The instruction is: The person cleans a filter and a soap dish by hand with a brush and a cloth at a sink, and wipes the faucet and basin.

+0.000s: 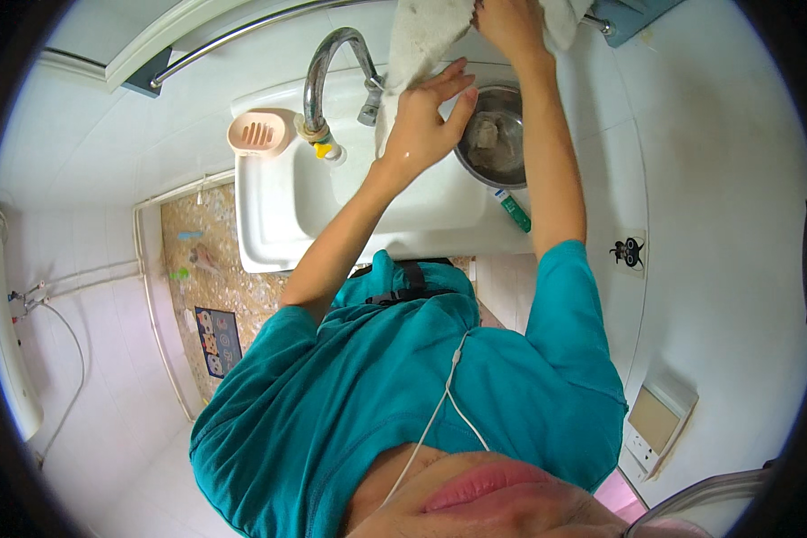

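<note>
A whitish cloth towel (pixel 425 40) hangs from above, over the right part of the washbasin (pixel 383 218). My left hand (pixel 425 121) is in front of its lower part, back upward and fingers apart, with nothing in the grasp. A small bright spot, perhaps a water drop, shows near the left wrist. My right hand (pixel 511 27) is higher up, fingers bent at the towel's edge; the top of the picture cuts off part of it. Beneath the two hands, a round metal bowl (pixel 497 158) on the basin's right side contains a pale block and is partly covered by my right forearm.
A curved chrome faucet (pixel 315 81) with a yellow piece at its outlet rises behind the basin. On the left corner lies a pink soap dish (pixel 258 133). A green-and-white tube (pixel 513 212) rests below the bowl. A metal rail (pixel 242 39) crosses the wall.
</note>
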`<act>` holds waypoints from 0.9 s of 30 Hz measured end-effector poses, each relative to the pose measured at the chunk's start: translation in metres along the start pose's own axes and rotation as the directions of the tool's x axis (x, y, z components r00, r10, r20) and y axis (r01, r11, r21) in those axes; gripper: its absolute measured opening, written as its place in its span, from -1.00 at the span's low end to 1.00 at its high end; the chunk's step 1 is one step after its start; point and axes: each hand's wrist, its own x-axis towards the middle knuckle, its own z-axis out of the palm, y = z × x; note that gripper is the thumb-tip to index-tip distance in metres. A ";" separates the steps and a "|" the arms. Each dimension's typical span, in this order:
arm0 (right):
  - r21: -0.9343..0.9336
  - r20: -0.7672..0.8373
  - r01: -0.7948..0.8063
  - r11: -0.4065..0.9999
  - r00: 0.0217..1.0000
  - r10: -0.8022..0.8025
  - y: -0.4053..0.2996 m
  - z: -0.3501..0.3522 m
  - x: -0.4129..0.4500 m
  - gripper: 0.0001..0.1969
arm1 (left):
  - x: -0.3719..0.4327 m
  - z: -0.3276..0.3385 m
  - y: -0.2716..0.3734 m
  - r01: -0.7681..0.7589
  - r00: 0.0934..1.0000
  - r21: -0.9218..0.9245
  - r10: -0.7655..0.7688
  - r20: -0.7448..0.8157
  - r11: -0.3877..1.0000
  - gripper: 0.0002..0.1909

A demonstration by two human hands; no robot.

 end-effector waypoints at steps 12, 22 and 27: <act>-0.178 -0.281 0.272 0.946 0.907 -0.314 0.034 -0.002 -0.019 -0.71 | 0.078 -0.013 0.027 -0.473 0.790 0.633 0.613 -0.002 0.612 -0.47; 0.290 0.173 -0.450 0.845 0.893 0.416 0.101 0.084 -0.227 -0.68 | 0.101 -0.001 0.014 -0.442 0.802 0.645 0.596 -0.026 0.623 -0.64; -0.297 0.400 -0.217 0.930 0.856 0.327 0.112 0.140 -0.268 -0.42 | 0.034 0.001 0.006 -0.484 0.825 0.505 0.565 -0.008 0.715 -0.43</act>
